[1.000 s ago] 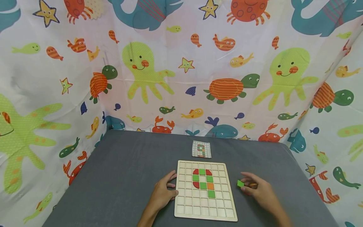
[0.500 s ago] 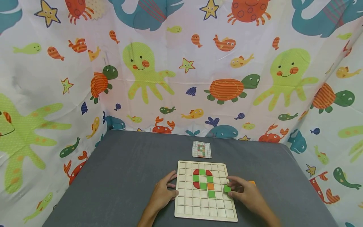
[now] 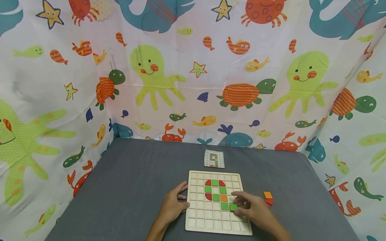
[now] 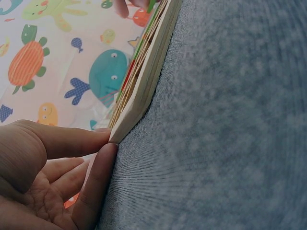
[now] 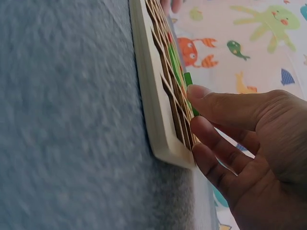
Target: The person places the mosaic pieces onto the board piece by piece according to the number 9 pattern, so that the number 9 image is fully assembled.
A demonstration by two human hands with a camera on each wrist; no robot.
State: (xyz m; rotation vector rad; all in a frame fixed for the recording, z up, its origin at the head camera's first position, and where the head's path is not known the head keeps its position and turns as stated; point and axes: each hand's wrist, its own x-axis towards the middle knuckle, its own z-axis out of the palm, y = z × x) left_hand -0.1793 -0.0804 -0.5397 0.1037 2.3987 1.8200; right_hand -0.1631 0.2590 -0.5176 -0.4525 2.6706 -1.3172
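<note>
A cloth point(image 3: 181, 110) printed with sea creatures is hanging behind the grey surface point(image 3: 120, 187) and along its sides. A square wooden board point(image 3: 200, 213) is lying on that surface, well short of its far edge; your wrist views are showing the thickness of its rim, which the head view is barely giving you. Your left grip point(image 3: 173, 203) is holding the board's left edge; the left wrist view is showing thumb and finger closing on that edge from below. Your right grip point(image 3: 254, 208) is crossing the board's right edge, thumb and fingertips pinching a green tile point(image 3: 233, 207). A grid card point(image 3: 214, 158) is lying near the surface's far edge, showing only in the head view.

The board's cells are holding three rounded red tiles point(image 3: 208, 196), five green squares point(image 3: 216, 197) and one orange square point(image 3: 223, 198). The pinched tile is sitting just right of the nearest green square; you cannot tell whether it is touching the cell's floor. Only the head view is showing the loose orange tile point(image 3: 267, 195) and red piece point(image 3: 269, 201), which are lying between the board and the surface's right edge.
</note>
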